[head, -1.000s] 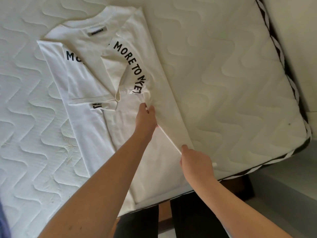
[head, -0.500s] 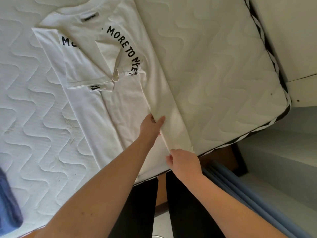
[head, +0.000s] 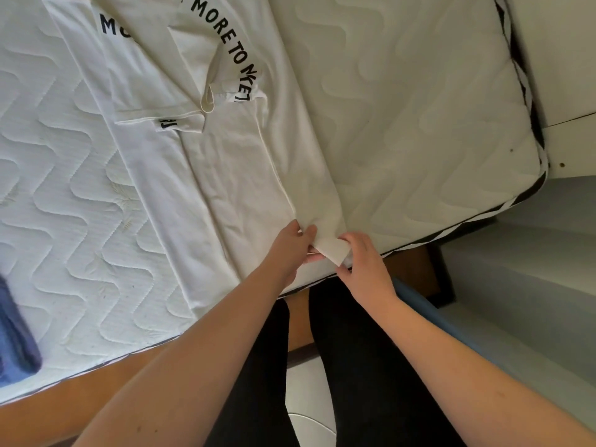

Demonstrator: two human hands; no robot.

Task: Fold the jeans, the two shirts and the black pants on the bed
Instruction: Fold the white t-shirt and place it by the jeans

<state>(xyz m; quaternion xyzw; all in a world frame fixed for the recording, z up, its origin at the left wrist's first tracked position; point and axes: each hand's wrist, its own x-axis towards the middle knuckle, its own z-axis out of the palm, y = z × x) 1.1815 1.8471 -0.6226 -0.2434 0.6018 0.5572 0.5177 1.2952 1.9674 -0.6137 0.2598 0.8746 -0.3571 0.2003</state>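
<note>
We see the shirt lying flat on the bed, running from the far left toward the near edge, with both sleeves folded in over its middle. At its near right corner, just by the bed's edge, our left hand and right hand meet side by side on the hem. Far left, near the bed's front edge, lies what may be folded jeans, well apart from the shirt.

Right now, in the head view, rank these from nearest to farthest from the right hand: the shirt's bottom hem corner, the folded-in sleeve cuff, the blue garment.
From the right hand:
1. Hem corner, pinched in the fingers at the bed's near edge.
2. Sleeve cuff, up the shirt, toward the left.
3. Blue garment, at the far left edge.
</note>
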